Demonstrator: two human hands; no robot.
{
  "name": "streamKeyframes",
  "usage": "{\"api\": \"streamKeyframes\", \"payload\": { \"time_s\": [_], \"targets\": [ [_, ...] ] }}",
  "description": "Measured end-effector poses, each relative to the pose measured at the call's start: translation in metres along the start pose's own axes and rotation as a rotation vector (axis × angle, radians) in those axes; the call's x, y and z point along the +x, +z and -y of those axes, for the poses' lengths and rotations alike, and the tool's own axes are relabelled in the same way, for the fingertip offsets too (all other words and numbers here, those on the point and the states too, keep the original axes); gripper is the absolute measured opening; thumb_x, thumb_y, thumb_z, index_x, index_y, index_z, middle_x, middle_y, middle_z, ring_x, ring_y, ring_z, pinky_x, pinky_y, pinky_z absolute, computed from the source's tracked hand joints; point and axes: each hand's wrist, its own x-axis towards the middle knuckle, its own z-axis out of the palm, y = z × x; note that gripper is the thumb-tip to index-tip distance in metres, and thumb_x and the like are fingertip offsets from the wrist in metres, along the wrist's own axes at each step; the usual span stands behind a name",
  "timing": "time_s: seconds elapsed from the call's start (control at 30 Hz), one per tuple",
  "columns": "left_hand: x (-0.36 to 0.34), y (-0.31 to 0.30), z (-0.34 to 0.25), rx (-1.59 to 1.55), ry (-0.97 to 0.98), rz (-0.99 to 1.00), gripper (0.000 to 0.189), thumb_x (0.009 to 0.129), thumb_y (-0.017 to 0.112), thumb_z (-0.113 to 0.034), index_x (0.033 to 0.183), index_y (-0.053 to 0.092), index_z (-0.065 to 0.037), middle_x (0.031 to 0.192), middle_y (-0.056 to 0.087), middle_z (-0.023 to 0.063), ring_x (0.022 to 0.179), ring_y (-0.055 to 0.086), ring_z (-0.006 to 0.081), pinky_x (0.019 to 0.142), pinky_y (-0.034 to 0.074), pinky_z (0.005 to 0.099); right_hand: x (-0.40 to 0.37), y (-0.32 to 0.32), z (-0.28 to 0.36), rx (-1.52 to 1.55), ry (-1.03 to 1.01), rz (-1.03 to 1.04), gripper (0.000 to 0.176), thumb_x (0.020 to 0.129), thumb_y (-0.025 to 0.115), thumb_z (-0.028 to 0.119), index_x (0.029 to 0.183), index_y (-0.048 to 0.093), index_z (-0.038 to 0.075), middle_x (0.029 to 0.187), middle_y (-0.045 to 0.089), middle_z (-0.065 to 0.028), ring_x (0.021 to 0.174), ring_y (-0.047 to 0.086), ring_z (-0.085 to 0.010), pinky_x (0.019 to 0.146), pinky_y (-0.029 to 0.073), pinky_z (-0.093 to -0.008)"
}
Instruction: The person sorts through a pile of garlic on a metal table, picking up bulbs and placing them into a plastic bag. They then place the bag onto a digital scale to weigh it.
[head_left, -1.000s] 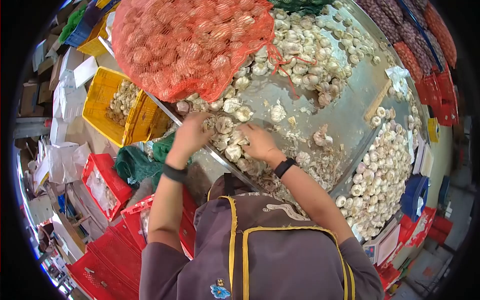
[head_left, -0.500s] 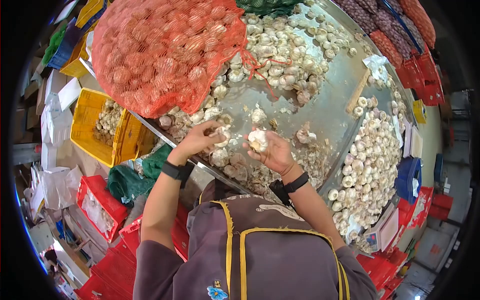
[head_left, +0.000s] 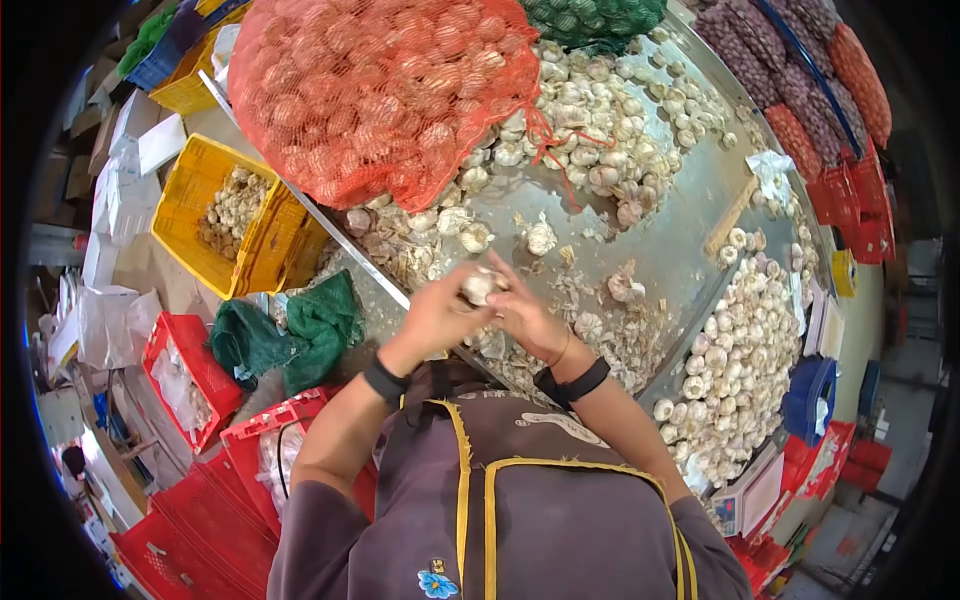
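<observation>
A whitish garlic bulb (head_left: 480,287) is between my two hands, above the near edge of the metal table (head_left: 520,205). My left hand (head_left: 440,312) has its fingers curled against one side of it. From the other side my right hand (head_left: 530,318) grips the same bulb, its fingertips meeting the left ones. Just beyond the hands, single bulbs (head_left: 540,238) lie on the metal, with loose papery skins (head_left: 625,345) spread to the right of my right hand.
A large red mesh sack of garlic (head_left: 380,100) lies at the far left, beside a heap of bulbs (head_left: 600,150). Cleaner-looking bulbs (head_left: 735,350) are piled behind a divider on the right. A yellow crate (head_left: 190,200) and green netting (head_left: 320,320) are left of the table.
My hands, apart before, have come together around one bulb. The left hand has left the bulbs on the table, and the right has turned inward. The whole view has shifted slightly.
</observation>
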Motion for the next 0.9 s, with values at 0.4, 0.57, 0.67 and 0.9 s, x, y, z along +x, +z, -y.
{"api": "streamKeyframes", "payload": {
  "time_s": [0.4,0.57,0.67,0.9],
  "targets": [
    [-0.023,-0.162,0.059,-0.427,-0.086,-0.711,0.029,0.087,0.065,-0.011,0.115,0.06,-0.004,0.088,0.063,0.003,0.072,0.061,0.0121,0.06,0.049,0.0232,0.098,-0.048,0.004,-1.387,-0.38,-0.248,0.05,0.082,0.068,0.016,0.127,0.048,0.011,0.123,0.058,-0.0129,0.11,0.058,-0.0307,0.09,0.049,-0.0366],
    [0.001,-0.036,0.023,0.615,0.23,-0.027,0.044,0.071,0.064,-0.006,0.114,0.059,-0.009,0.115,0.058,0.0147,0.097,0.061,0.0367,0.082,0.052,0.039,0.083,-0.044,-0.002,-1.628,-0.4,-0.249,0.044,0.078,0.066,0.012,0.119,0.05,0.012,0.117,0.058,-0.0165,0.101,0.058,-0.0416,0.088,0.048,-0.0455],
    [0.016,0.019,0.034,0.937,0.282,0.162,0.036,0.074,0.065,-0.012,0.11,0.06,-0.011,0.108,0.059,0.0166,0.091,0.064,0.0308,0.073,0.054,0.0408,0.057,-0.062,0.003,-1.425,-0.3,-0.318,0.047,0.077,0.063,0.009,0.122,0.048,0.011,0.117,0.058,-0.0146,0.099,0.06,-0.0358,0.083,0.05,-0.043],
    [0.048,0.024,0.037,1.045,0.163,0.487,0.028,0.073,0.07,-0.023,0.096,0.069,-0.008,0.091,0.069,0.0149,0.089,0.068,0.0266,0.075,0.054,0.0354,-0.012,-0.097,0.013,0.063,-0.003,-0.223,0.024,0.085,0.057,0.014,0.107,0.056,0.005,0.098,0.062,-0.006,0.092,0.063,-0.0195,0.074,0.056,-0.0355]
  ]
}}
